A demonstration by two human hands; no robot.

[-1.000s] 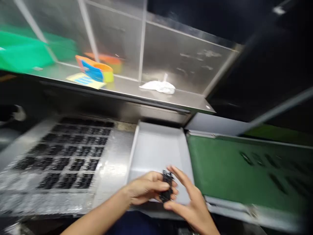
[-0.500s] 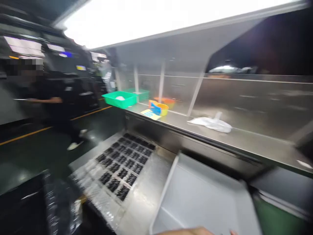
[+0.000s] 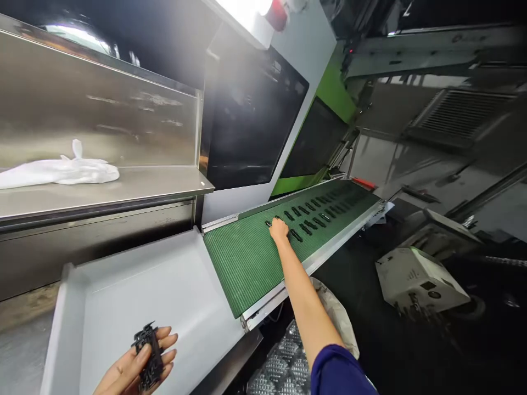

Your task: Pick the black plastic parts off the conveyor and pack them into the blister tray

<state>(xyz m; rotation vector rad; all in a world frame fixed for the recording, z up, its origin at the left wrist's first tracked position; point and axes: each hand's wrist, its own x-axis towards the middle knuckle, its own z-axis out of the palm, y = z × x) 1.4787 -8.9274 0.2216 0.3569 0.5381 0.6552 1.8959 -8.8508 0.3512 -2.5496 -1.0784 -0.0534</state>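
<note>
Reaching far along the green belt (image 3: 251, 258), the right hand (image 3: 279, 229) curls fingers over a black part (image 3: 268, 224); many remain; the left hand (image 3: 135, 365) pinches a gathered stack (image 3: 148, 356).

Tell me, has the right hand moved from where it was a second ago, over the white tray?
Yes. The right hand has left the white tray and reached out onto the green conveyor belt, among the small black parts there.

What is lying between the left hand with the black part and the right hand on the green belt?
In the head view, only the bare floor of the grey tray and bare green conveyor belt.
</note>
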